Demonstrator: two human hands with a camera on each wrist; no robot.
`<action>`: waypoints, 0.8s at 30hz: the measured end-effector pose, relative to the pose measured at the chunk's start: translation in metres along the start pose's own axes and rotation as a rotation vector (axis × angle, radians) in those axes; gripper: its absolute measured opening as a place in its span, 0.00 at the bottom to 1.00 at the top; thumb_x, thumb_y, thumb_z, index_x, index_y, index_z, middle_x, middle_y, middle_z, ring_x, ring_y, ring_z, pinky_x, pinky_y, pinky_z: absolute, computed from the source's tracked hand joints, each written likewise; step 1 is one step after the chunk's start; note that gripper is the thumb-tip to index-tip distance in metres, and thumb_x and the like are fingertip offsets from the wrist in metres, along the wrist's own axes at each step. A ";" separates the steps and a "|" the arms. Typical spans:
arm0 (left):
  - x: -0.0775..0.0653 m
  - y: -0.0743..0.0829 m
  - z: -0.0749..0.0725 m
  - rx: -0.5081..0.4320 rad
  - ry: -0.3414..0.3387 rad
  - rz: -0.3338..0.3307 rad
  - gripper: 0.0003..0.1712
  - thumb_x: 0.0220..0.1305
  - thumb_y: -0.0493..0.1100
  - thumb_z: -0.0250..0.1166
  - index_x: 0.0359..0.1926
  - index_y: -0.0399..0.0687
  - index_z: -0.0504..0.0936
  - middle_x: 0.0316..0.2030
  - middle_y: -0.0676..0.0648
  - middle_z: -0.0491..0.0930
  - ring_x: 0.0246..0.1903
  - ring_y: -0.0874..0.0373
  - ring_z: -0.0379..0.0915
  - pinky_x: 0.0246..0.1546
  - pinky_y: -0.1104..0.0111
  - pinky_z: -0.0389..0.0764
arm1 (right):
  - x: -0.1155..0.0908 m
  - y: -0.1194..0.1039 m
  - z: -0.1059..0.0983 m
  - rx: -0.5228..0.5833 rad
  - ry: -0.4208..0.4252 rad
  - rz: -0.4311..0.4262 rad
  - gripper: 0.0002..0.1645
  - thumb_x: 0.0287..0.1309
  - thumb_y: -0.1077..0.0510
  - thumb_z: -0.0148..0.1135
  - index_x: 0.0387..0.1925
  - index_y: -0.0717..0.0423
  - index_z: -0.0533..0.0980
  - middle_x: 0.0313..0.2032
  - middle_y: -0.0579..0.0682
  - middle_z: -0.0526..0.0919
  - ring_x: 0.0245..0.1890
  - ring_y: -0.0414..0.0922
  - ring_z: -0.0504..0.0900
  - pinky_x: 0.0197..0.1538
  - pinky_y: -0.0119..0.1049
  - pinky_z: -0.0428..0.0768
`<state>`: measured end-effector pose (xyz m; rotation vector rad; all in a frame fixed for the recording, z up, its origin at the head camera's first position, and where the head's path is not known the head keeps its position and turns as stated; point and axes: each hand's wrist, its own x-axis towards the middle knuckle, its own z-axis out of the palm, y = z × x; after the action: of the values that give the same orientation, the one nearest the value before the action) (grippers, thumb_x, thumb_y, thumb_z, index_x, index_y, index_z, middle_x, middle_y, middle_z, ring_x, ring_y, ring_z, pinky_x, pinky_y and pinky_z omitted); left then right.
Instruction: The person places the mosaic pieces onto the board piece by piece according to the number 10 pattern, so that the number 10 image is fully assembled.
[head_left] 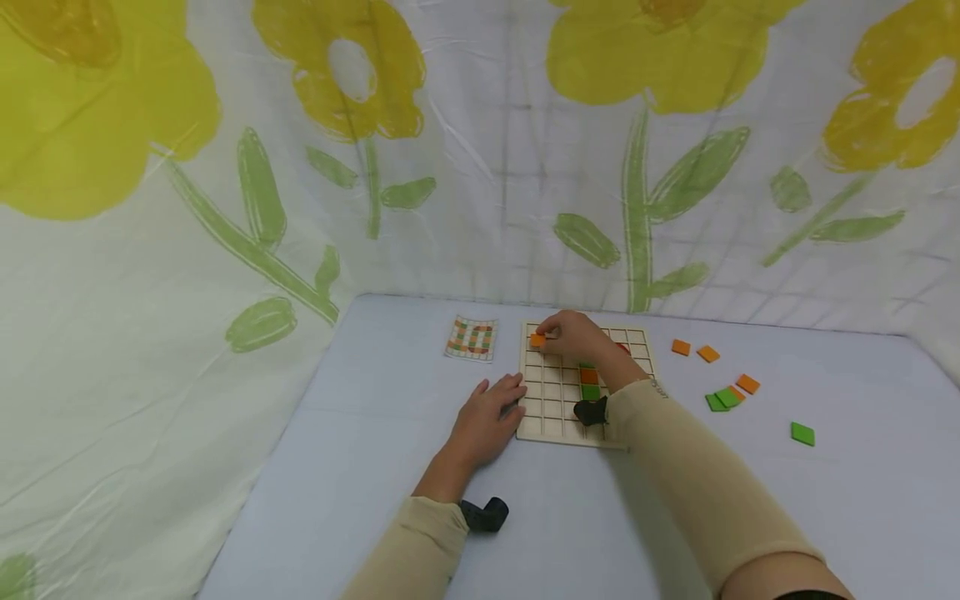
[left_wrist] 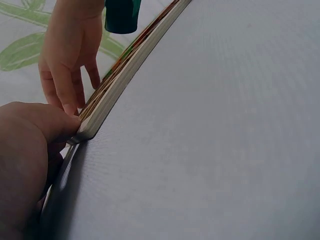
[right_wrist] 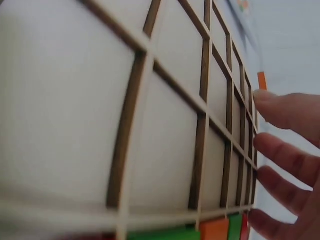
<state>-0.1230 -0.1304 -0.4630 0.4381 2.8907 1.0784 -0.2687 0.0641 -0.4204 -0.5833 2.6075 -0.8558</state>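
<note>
A wooden grid board [head_left: 536, 425] lies on the table, with a column of green and orange tiles [head_left: 590, 377] in its cells. Over its far left corner, my right hand [head_left: 581, 340] pinches an orange tile [head_left: 537, 341] at the fingertips. The right wrist view shows the orange tile [right_wrist: 262, 80] by the thumb tip, with the other fingers spread along the grid. My left hand [head_left: 483, 423] rests on the table, its fairly straight fingers touching the board's left edge. In the left wrist view its thumb [left_wrist: 55, 122] touches the board's corner. My right forearm hides part of the board.
A small patterned card [head_left: 471, 338] lies left of the board. To its right are loose orange tiles [head_left: 708, 354], an overlapping group with green tiles [head_left: 717, 402], and a separate green tile [head_left: 802, 433]. A flower-printed curtain [head_left: 465, 233] hangs behind the table.
</note>
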 end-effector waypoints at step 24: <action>0.001 -0.002 0.003 0.020 0.012 0.002 0.24 0.72 0.47 0.58 0.65 0.48 0.75 0.70 0.54 0.66 0.72 0.58 0.59 0.77 0.58 0.52 | 0.005 -0.005 0.010 -0.106 0.069 0.046 0.19 0.62 0.52 0.65 0.54 0.50 0.83 0.61 0.57 0.76 0.61 0.59 0.71 0.57 0.55 0.78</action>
<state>-0.1238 -0.1298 -0.4666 0.4374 2.9145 1.0563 -0.2677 0.0532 -0.4257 -0.5281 2.7306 -0.7400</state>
